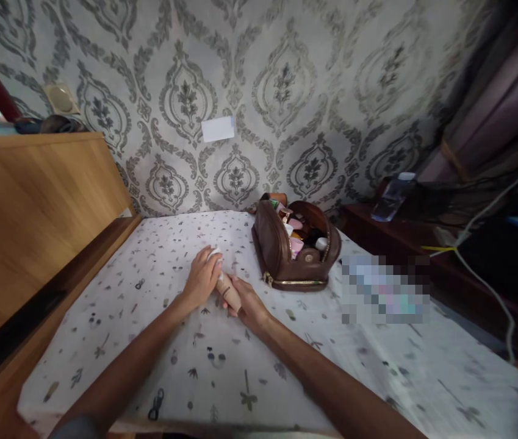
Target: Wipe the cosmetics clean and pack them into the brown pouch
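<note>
Between my two hands is a beige cosmetic bottle [229, 295], tilted, with dark print on its side. My left hand [201, 277] is closed over its upper end, where something white, perhaps the cap, shows between the fingers. The fingers of my right hand [248, 305] wrap round the lower body of the bottle. To the right of my hands stands a brown leather toiletry bag [272, 244], unzipped, with pink, white and other small items inside.
Beneath my hands lies a white printed sheet [167, 366]. A wooden cabinet [43, 213] borders it on the left and a patterned wall [240, 73] at the back. On the right are a blurred-out item [384, 289], a clear plastic bottle [391, 198] on a dark ledge, and a white cable [492, 292].
</note>
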Motion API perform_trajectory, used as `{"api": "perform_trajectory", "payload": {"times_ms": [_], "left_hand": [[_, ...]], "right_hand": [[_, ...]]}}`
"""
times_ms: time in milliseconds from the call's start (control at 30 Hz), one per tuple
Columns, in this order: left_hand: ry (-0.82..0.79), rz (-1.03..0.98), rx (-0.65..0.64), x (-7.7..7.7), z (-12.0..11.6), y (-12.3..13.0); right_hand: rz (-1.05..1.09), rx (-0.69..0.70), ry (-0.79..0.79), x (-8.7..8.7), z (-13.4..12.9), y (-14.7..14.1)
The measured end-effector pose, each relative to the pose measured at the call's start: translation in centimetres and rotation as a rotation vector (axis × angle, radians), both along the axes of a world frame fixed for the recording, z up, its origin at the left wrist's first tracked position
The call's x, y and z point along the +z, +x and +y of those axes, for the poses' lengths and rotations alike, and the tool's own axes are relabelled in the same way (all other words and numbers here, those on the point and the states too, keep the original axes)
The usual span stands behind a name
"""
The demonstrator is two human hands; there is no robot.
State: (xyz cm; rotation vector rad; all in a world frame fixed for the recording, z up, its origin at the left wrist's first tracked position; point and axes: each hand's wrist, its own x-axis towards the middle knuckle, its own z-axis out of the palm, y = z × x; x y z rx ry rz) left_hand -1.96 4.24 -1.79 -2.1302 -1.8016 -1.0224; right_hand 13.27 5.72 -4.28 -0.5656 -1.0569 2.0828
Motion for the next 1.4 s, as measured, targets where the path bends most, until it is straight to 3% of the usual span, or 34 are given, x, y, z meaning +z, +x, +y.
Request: {"api": "perform_trajectory", "payload": {"times_ms": [133, 300, 433, 533, 733, 900, 1067, 1167, 1300, 1400], "left_hand": [[-0.059, -0.101, 0.078, 0.6, 0.8, -1.3], [-0.075, -0.269, 0.208, -0.3, 1.4, -3.7], [-0.063, -0.308, 0.246, -1.1, 1.3, -5.3], [-0.047, -0.319, 0.262, -1.3, 1.2, -6.0], [-0.085, -0.309, 0.195, -1.3, 0.7, -5.3], [-0.116, -0.291, 0.085, -0.4, 0.0, -2.6], [-0.043, -0.465, -0.089, 1.9, -1.5, 0.0], [-0.062, -0.555, -0.238, 3.6, -2.5, 0.8], [-0.214, -0.511, -0.459, 5.1, -3.4, 1.1], [-0.217, -0.339, -0.501, 5.3, -3.5, 1.0]], "right_hand": [[-0.037, 0.039, 0.013, 0.0, 0.0, 0.0], [-0.042, 0.09, 0.005, 0.9, -0.6, 0.5], [-0.057, -0.01, 0.022, 1.4, -0.9, 0.8], [-0.107, -0.125, 0.127, 1.4, -0.6, 0.9], [-0.156, -0.298, 0.254, 1.1, 0.4, 1.0], [0.003, -0.351, 0.173, 1.4, 0.4, 0.8], [0.081, -0.247, 0.034, 2.1, -0.3, 0.8], [0.019, -0.089, -0.065, 2.6, -0.9, 1.1], [-0.036, 0.181, -0.189, 3.1, -1.5, 1.6], [-0.034, 0.246, -0.226, 3.1, -1.4, 1.9]]}}
